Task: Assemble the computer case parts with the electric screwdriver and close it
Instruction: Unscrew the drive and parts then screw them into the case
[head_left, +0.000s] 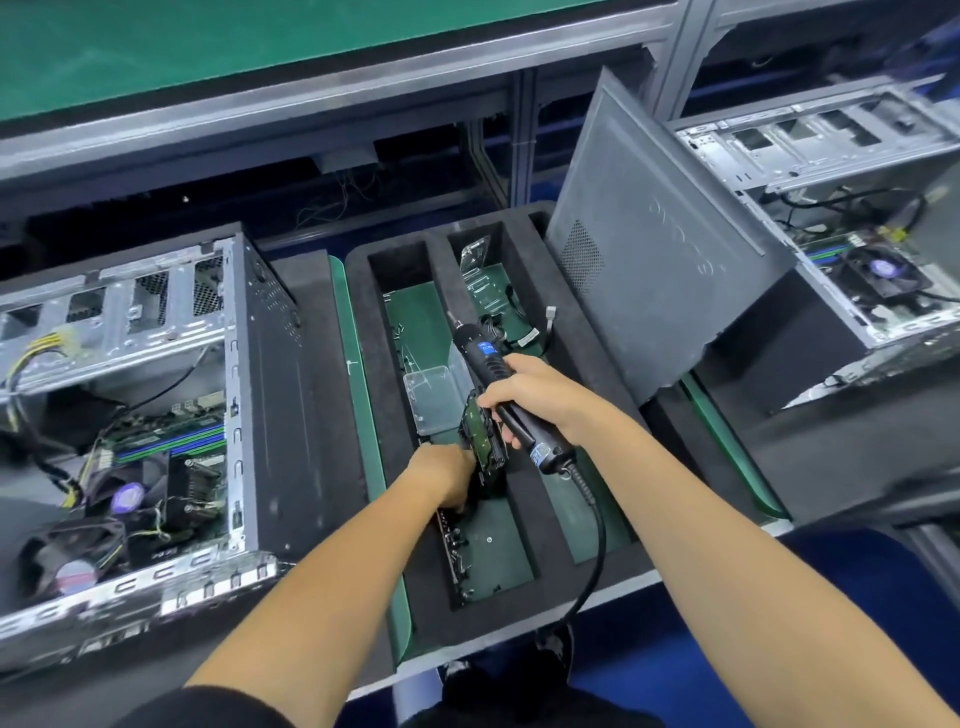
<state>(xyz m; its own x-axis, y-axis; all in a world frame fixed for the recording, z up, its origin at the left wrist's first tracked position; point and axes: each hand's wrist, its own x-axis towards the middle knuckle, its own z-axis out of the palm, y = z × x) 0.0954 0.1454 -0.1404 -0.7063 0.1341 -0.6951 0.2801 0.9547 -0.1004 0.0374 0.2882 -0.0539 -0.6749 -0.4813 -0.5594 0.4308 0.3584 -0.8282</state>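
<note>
Reaching into a black foam tray, the left hand pinches a circuit-board part upright; the right hand wraps the electric screwdriver. Crowded hands risk dropping the part. An open computer case waits left.

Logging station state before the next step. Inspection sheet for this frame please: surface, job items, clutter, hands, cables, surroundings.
Surface: black foam tray with green-floored compartments, on the bench.
Job's things: open computer case on the left; electric screwdriver; grey side panel leaning upright on the right.
Clutter: clear plastic cover and loose screws in the tray.
Hands: right hand grips the screwdriver; left hand holds a drive in the tray.
Cables: screwdriver cord trails toward the person.
Surroundings: second open case at right; aluminium frame behind.
</note>
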